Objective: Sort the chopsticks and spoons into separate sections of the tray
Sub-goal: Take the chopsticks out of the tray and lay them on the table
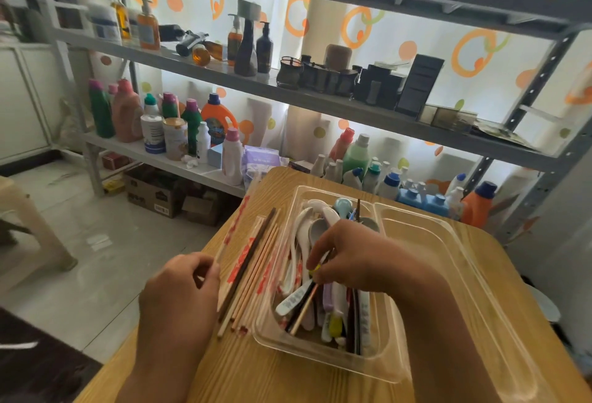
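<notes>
On the wooden tabletop [256,370] in front of you sits a clear plastic tray [323,356] with two long sections side by side. Its left section is crowded with spoons [302,229], mostly white ceramic ones with a few coloured handles, mixed with several dark and wooden chopsticks lying lengthwise. Its right section [448,268] looks bare. Just left of the tray, directly on the wood, lies a loose row of chopsticks [253,271]: pale wooden ones, one dark pair, and some in paper sleeves with red print, all pointing away from you. Your right hand [349,256] reaches into the left section, fingers curled down and pinching something thin among the utensils; a small yellow bit shows at the fingertips, but exactly what you grip cannot be told. Your left hand [179,293] rests at the near left edge of the chopstick row, fingers bent inward, thumb and fingertips closed on the near end of one pale stick. Beyond the tabletop stands a grey metal shelf [320,98] lined with bottles, detergent jugs and dark boxes.
</notes>
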Motion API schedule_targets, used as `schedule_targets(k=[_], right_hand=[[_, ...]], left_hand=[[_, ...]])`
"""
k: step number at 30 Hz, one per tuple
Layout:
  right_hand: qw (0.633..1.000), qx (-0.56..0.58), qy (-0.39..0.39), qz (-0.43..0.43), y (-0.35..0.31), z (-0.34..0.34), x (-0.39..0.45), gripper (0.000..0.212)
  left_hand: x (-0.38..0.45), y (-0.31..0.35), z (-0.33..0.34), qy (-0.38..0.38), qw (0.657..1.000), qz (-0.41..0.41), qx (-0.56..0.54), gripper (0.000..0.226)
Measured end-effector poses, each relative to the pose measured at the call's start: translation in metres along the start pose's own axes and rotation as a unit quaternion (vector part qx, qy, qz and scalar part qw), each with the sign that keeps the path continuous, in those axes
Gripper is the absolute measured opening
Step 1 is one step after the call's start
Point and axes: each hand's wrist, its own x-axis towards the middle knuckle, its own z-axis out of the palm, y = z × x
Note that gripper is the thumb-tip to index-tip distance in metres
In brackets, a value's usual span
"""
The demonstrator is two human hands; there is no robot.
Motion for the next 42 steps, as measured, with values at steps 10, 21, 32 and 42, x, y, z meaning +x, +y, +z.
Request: schedule_targets(k=[10,21,32,42], right_hand=[[0.993,-0.077,-0.084,-0.005,-0.005,0.013,-0.001,0.035],[0.994,-0.080,-0.074,0.007,-0.003,0.014,0.003,0.023],[0.995,-0.075,-0.059,-0.003,-0.005,0.016,0.002,0.018],[0.993,0.017,-0.089,-0.076,-0.005,-0.001,-0.004,0.013]], left_hand=[[0.002,-0.011,0.003,-0.074,0.991,-0.028,0.112,0.011],[0.004,-0.012,0.012,-0.056,0.996,0.007,0.064,0.036],[-0.009,0.008,0.006,-0.230,0.959,0.104,-0.130,0.036],[-0.010,0.010,0.006,-0.235,0.956,0.104,-0.142,0.033]])
